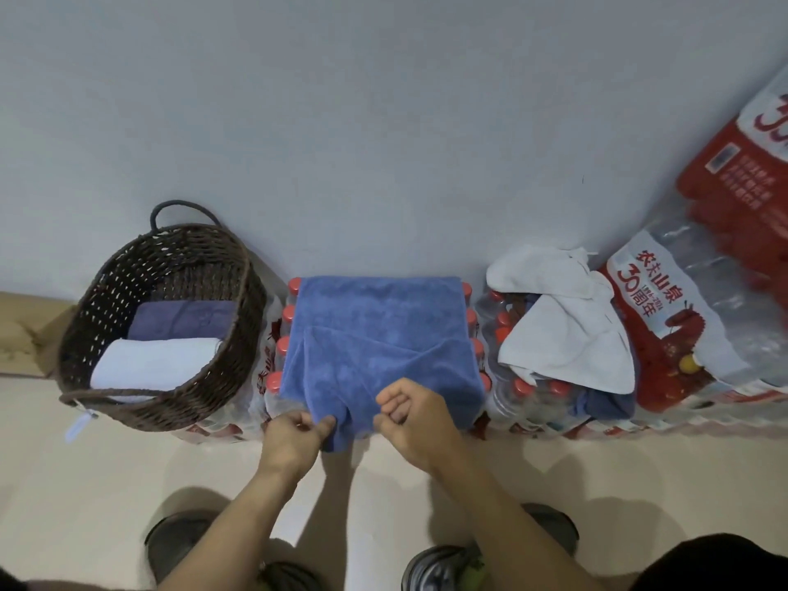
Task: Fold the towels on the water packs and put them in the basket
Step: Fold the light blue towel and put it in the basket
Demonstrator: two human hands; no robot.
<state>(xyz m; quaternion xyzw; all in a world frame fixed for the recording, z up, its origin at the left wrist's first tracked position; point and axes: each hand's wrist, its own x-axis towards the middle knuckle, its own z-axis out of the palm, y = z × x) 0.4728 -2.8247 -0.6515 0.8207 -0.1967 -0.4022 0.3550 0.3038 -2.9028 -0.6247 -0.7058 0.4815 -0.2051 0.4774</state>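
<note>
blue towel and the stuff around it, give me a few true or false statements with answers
1. The blue towel lies spread on a water pack. True.
2. The basket is empty. False: it holds a folded white towel and a folded purple towel.
3. The left hand pinches the blue towel's near edge. True.
4. The crumpled white towel lies left of the blue towel. False: it lies to the right.

My blue towel is soft, matt plush cloth; the basket is rough dark wicker (tightly woven); the water packs wear glossy plastic wrap.
</note>
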